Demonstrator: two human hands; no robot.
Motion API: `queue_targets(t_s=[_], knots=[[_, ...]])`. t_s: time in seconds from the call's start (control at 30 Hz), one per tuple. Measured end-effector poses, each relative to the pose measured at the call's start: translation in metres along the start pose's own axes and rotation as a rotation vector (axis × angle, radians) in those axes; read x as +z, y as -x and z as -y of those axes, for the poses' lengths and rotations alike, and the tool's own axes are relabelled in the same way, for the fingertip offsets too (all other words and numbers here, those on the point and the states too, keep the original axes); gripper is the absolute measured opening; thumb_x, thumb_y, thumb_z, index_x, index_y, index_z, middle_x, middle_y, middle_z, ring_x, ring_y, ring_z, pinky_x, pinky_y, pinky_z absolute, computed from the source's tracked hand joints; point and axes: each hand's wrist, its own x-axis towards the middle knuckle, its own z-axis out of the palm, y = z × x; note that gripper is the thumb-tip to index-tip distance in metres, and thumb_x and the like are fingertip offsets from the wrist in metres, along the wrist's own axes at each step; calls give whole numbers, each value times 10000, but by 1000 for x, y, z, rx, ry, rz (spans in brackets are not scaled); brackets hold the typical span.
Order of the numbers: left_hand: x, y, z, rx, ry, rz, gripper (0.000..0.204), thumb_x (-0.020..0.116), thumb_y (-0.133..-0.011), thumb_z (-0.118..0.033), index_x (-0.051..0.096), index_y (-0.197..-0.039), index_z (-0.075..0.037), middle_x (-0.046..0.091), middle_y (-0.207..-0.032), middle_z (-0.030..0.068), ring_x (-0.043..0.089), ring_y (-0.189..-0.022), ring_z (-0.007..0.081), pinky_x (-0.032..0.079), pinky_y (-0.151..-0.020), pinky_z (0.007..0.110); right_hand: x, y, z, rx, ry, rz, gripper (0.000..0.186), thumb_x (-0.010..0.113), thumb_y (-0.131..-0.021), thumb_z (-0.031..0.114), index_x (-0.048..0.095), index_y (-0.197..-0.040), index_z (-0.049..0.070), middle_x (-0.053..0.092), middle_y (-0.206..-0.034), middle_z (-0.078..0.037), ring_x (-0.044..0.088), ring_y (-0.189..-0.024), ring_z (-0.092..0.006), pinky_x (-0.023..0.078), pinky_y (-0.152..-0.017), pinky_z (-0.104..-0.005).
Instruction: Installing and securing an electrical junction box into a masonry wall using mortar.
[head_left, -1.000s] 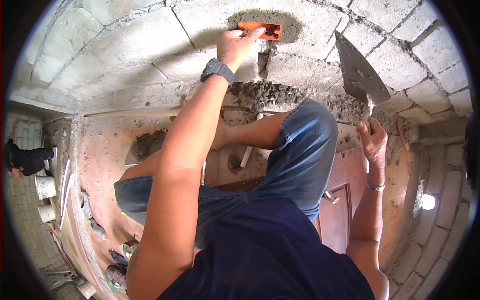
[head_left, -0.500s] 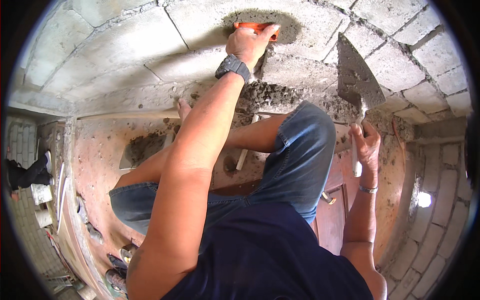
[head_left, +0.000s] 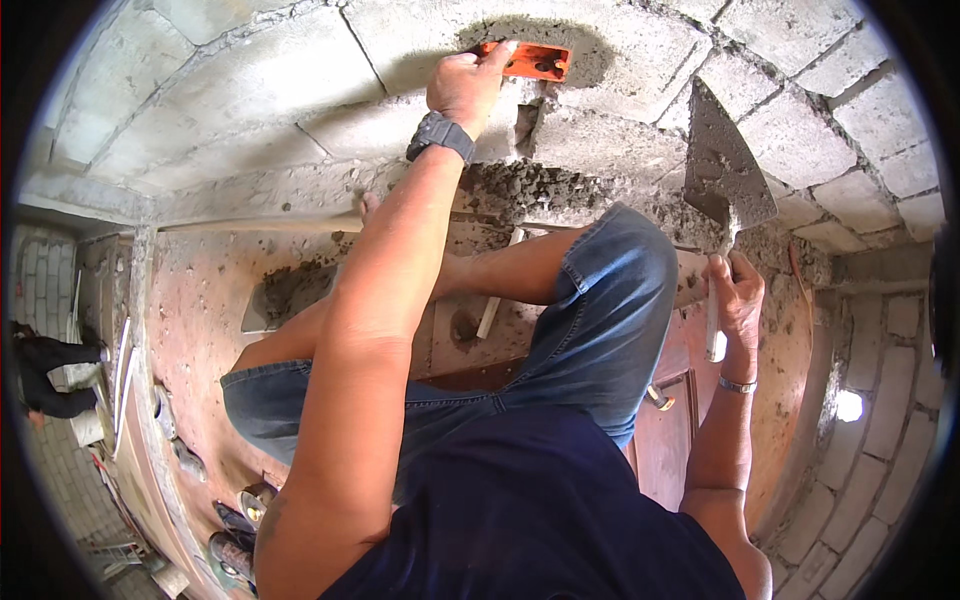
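Observation:
An orange plastic electrical box (head_left: 538,62) sits in a hole in the block wall (head_left: 240,85), ringed by damp grey mortar. My left hand (head_left: 465,92) grips its left end, thumb over the upper edge and the other fingers curled, partly hidden. My right hand (head_left: 738,300) is closed round the pale handle of a pointed masonry trowel (head_left: 722,165). Wet mortar coats the trowel's blade, which points up and away in front of the wall, to the right of the box. Below the box, a narrow gap (head_left: 526,128) runs down between the blocks.
Loose mortar (head_left: 530,190) lies along the wall's foot. A mortar-smeared board (head_left: 285,300) is left of my bent legs. A yellow-and-black tool (head_left: 658,398) rests by a wooden panel (head_left: 665,440) at right. Another person (head_left: 55,375) stands far left.
My left hand has slid leftward along the electrical box, so more of its open front shows. The trowel has shifted slightly right and down. The far-left person's legs have moved.

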Motion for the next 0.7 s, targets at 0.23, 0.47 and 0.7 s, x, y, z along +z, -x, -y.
queue_targets(t_s=[0.23, 0.47, 0.7], knots=[[-15, -4, 17, -66, 86, -40, 613, 656, -756, -597, 581, -525, -34, 548, -487, 77, 533, -469, 210, 418, -498, 374, 1, 1, 0, 18, 11, 6, 428, 653, -869, 392, 562, -730, -3, 576, -641, -45, 526, -583, -87, 414, -540, -245], [-81, -9, 60, -175, 274, 19, 330, 685, -860, -334, 654, -774, -16, 571, -602, 4, 475, -472, 68, 385, -416, 222, -16, 11, 29, -108, 173, 13, 388, 644, -875, 347, 554, -731, -2, 523, -616, -29, 466, -593, -94, 368, -529, -260], [-308, 11, 136, -357, 4, 215, 245, 615, -895, -161, 609, -1021, 50, 610, -794, 54, 549, -626, 118, 473, -576, 263, 45, -11, 134, -298, 245, 498, 512, 706, -812, 436, 522, -759, -38, 439, -621, -13, 367, -628, -99, 310, -519, -288]])
